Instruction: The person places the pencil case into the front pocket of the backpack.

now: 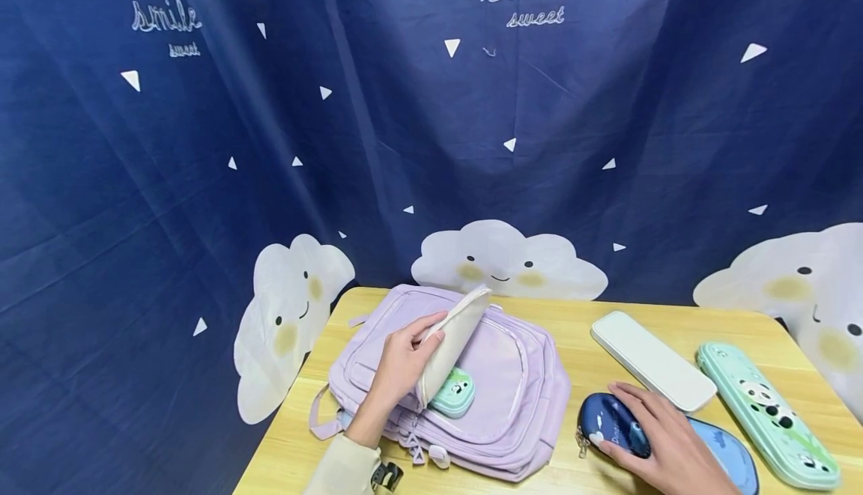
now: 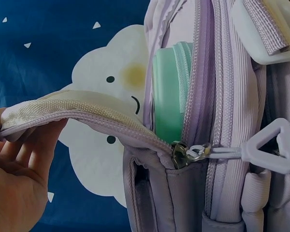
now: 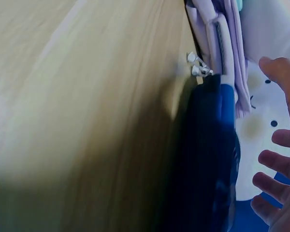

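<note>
A lilac backpack (image 1: 502, 364) lies on the table with its front pocket unzipped. My left hand (image 1: 404, 356) pinches the edge of the pocket's pale-lined flap (image 1: 453, 341), holding it raised. Inside the pocket sits a small mint-green zip case (image 1: 455, 396), whose side (image 2: 168, 92) shows behind the zipper in the left wrist view. My right hand (image 1: 664, 435) is over a small dark blue zip case (image 1: 607, 420) on the table. In the right wrist view its fingers (image 3: 275, 186) are spread, with the dark case (image 3: 203, 159) beside them.
Right of the backpack, a light blue case (image 1: 728, 454) lies partly under my right hand. Behind it is a white rectangular case (image 1: 650, 360), and a long mint pencil case (image 1: 762, 412) with pandas lies at the right. A dark blue curtain (image 1: 431, 143) hangs behind the wooden table (image 1: 559, 315).
</note>
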Action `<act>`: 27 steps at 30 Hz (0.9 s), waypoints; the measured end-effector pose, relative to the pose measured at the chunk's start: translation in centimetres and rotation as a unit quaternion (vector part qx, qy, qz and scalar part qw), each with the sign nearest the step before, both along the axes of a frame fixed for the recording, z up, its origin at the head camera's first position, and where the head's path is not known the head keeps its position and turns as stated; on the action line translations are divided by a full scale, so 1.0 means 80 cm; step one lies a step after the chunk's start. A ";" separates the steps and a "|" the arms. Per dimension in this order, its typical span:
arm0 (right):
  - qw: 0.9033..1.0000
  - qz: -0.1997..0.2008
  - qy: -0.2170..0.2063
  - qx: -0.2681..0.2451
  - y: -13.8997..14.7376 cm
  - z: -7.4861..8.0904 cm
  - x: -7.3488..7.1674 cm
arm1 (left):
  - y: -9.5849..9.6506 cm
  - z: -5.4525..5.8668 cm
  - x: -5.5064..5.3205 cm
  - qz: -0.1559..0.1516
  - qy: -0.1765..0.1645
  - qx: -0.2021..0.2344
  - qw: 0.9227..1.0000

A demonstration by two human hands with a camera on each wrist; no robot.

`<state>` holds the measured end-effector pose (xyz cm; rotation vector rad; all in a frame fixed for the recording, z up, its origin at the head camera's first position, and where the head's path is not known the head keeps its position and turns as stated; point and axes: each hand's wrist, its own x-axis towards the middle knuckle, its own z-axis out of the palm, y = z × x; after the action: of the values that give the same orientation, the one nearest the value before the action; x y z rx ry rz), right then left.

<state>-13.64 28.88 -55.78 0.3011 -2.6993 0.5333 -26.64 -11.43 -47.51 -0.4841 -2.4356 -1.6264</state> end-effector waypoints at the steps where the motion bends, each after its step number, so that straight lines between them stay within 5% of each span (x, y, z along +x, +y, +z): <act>1: 1.000 0.000 0.004 0.002 0.003 -0.002 0.001 | 0.000 0.000 0.000 0.001 0.001 -0.001 1.000; 14: 0.998 -0.038 -0.041 0.011 0.035 -0.013 0.015 | 0.001 0.002 0.001 0.001 0.002 -0.011 1.000; 22: 0.999 -0.041 -0.025 0.023 0.057 -0.019 0.021 | 0.001 0.003 0.001 0.001 0.000 -0.010 1.000; 27: 0.995 -0.070 -0.064 0.021 0.068 -0.025 0.026 | 0.000 0.002 0.001 0.001 -0.001 -0.010 1.000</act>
<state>-11.54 34.36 -57.75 0.0910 -2.8321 0.4699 -26.53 -11.41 -47.37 -0.4825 -2.4540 -1.6045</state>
